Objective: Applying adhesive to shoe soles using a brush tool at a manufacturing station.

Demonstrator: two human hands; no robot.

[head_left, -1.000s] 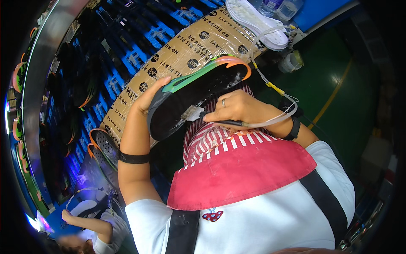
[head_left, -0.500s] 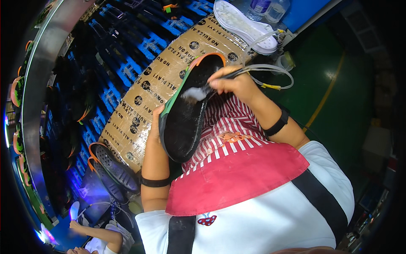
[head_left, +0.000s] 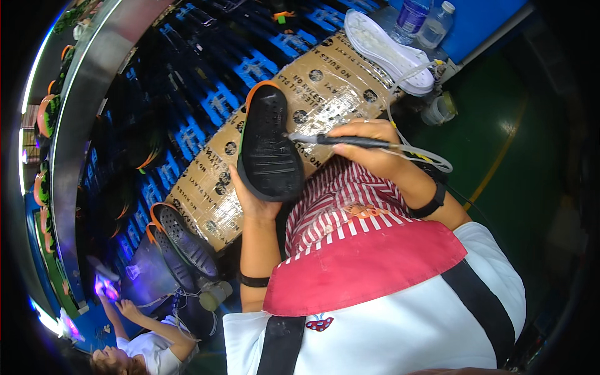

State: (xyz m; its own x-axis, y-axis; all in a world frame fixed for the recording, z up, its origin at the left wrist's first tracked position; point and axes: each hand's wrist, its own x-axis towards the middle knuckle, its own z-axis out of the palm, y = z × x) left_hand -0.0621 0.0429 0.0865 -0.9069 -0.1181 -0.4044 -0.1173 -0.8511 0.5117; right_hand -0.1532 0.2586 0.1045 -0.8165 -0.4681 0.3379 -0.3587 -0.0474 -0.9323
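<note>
Shoe sole [head_left: 270,150], black with an orange toe rim and a sliver of green down one side, was held up over the near edge of the cardboard-covered bench [head_left: 209,190], just left of the picture's middle. At the far lower left, a co-worker [head_left: 153,344] had both arms raised toward something under purple light. Right of there stood two black soles with orange rims, the outer one [head_left: 167,259] and the inner one [head_left: 187,240], side by side, with a small jar [head_left: 215,295] just below them.

Next came the left hand [head_left: 253,201], cupped beneath the heel end of the sole, its thumb along the left side. Whether the toe end rested on the cardboard, I could not tell. With the support gathered at the heel, a firm push near the toe could have tipped the sole or twisted it free.

To the right, the brush [head_left: 356,141] pointed left, its bristles at the sole's right edge; actual contact was unclear. The right hand [head_left: 370,145] had its fingers closed narrowly around the handle. A slip there could have carried the bristles past the rim and smeared the coloured edge. The clear tube [head_left: 431,161] looped behind that hand, and a snag on it could have jerked the stroke aside. Farther right were a white sole [head_left: 387,53], two bottles [head_left: 422,24] and a cup [head_left: 440,110].
</note>
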